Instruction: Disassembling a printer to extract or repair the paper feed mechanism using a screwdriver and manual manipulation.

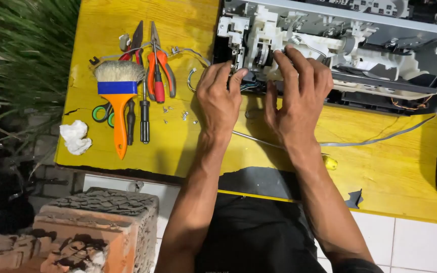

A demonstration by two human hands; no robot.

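— Left hand (220,98) pinches the grey-and-white opened printer mechanism (330,50) at the yellow wooden tabletop's (380,167) far edge; right hand (299,96) presses fingers onto its gear.
— Slipping could snap plastic, scatter loose screws (180,115).

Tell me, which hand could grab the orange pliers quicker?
Probably the left hand. It rests at the left end of the opened machine, on the same side as the pliers, with bare table between. The right hand is farther off, fingers on the white parts.
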